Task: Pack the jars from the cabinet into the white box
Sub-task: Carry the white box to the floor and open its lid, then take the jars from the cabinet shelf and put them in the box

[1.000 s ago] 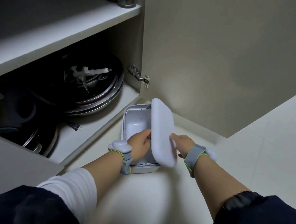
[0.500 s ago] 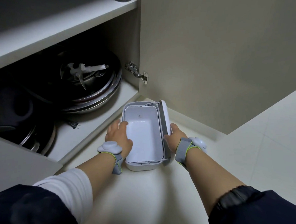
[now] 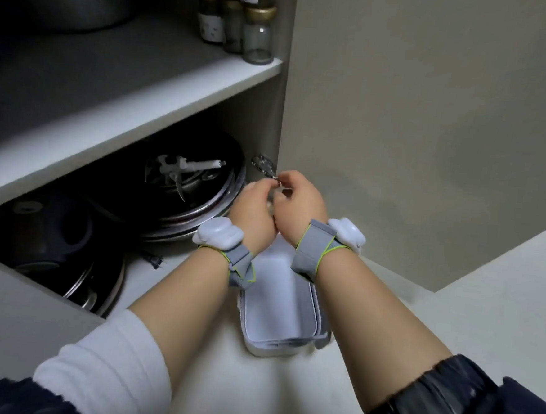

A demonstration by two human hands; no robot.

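Note:
The white box [image 3: 271,347] lies open on the pale floor in front of the cabinet, nothing in it, its lid [image 3: 321,320] propped against its right side. Several small glass jars [image 3: 258,34] with gold caps stand at the right end of the upper shelf [image 3: 143,100]. My left hand [image 3: 253,215] and my right hand [image 3: 301,202] hover close together above the far end of the box, just in front of the door hinge [image 3: 263,165]. Both have curled fingers and I see nothing held in them. The two wrists hide the box's far end.
The cabinet door [image 3: 432,121] stands open on the right. The lower compartment holds stacked dark pans and lids [image 3: 195,195] with a blender blade on top. A power plug [image 3: 156,260] lies at its front edge. A big dark pot sits on the upper shelf's left.
Both hands let go of the box and lid and rose toward the hinge. My view tilted up, bringing the jars into sight.

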